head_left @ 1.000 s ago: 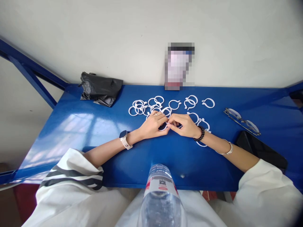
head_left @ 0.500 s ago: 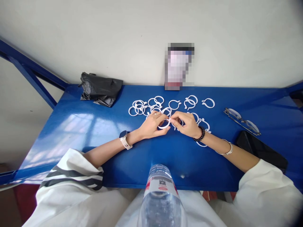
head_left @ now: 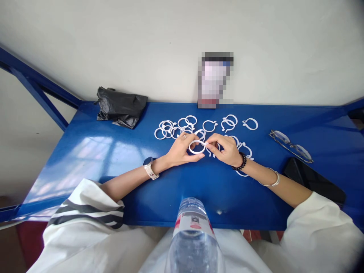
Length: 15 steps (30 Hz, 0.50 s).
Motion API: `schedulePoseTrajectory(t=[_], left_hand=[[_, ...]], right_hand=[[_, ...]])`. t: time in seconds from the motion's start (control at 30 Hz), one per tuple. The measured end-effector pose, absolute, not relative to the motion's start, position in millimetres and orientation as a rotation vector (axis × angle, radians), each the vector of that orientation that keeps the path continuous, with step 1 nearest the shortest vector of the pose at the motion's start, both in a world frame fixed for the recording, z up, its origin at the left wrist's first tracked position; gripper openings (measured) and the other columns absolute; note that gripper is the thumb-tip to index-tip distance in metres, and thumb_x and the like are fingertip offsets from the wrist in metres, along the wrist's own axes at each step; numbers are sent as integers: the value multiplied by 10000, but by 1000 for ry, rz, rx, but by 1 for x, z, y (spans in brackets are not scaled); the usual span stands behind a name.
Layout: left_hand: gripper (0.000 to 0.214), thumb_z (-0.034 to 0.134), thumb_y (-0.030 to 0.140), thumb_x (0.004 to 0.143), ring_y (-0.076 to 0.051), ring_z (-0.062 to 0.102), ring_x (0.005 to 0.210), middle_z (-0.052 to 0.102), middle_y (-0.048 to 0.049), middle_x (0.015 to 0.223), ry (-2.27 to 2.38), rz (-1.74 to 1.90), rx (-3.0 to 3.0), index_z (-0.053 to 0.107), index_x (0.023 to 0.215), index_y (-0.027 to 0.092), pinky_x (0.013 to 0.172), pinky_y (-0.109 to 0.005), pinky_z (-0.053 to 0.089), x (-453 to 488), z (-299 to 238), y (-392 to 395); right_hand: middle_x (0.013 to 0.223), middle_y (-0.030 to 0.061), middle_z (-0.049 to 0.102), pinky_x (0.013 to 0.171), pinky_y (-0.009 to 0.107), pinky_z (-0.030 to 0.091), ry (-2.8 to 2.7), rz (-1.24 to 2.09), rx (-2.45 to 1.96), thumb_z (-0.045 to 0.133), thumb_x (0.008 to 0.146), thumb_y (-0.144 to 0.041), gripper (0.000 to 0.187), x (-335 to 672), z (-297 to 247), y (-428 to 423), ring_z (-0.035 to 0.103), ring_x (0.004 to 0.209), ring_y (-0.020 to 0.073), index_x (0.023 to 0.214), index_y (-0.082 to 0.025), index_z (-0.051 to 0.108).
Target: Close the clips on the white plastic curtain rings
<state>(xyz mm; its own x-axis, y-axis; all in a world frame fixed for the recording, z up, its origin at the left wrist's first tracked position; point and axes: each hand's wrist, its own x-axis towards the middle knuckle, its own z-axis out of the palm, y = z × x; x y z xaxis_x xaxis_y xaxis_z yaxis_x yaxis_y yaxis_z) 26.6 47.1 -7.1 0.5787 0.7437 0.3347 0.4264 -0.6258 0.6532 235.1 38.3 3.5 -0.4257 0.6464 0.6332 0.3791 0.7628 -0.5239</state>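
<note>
My right hand (head_left: 224, 149) pinches the closure end of a white plastic ring (head_left: 196, 152), which looks like a shower curtain ring, between thumb and index finger. Curled around the ring's other side is my left hand (head_left: 182, 149), its thumb stretched along the near edge and its fingers partly hidden behind the ring. The ring is held just above the blue table (head_left: 170, 193). Several similar rings (head_left: 209, 126) lie behind and beside my hands, some overlapping in a cluster (head_left: 160, 133) at the left. A few are partly covered by my right hand.
A black plastic bag (head_left: 122, 108) lies at the back left. A pixelated upright object (head_left: 213, 81) leans on the wall. Eyeglasses (head_left: 291, 146) and a black phone-like slab (head_left: 314, 180) are on the right. A water bottle (head_left: 195, 246) stands close to my body.
The held ring has shifted slightly up and left and shows more of its circle. The fingers of my left hand have drawn back from its closure. My right hand keeps its pinch.
</note>
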Motion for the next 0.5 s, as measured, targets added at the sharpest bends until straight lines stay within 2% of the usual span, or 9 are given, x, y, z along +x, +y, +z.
schedulePoseTrajectory(t=[0.13, 0.27, 0.5], left_hand=[[458, 565, 642, 841, -157, 489, 649, 574, -1, 727, 926, 865, 2246, 513, 922, 193, 734, -337, 445, 26, -8, 47], [382, 554, 565, 863, -153, 503, 643, 571, 2, 716, 894, 910, 2254, 506, 923, 191, 724, -334, 449, 27, -8, 47], [293, 596, 459, 822, -152, 500, 646, 567, 8, 721, 925, 874, 2251, 495, 914, 199, 721, -331, 450, 28, -7, 46]], right_hand=[[665, -5, 658, 516, 237, 459, -2064, 356, -773, 558, 978, -344, 177, 236, 3, 39, 564, 501, 110, 866, -215, 602], [664, -9, 650, 500, 227, 450, -2075, 373, -772, 553, 981, -340, 174, 236, 4, 39, 555, 488, 103, 868, -213, 591], [659, -26, 614, 527, 211, 430, -2138, 503, -768, 506, 999, -342, 201, 237, 2, 41, 552, 506, 87, 885, -195, 585]])
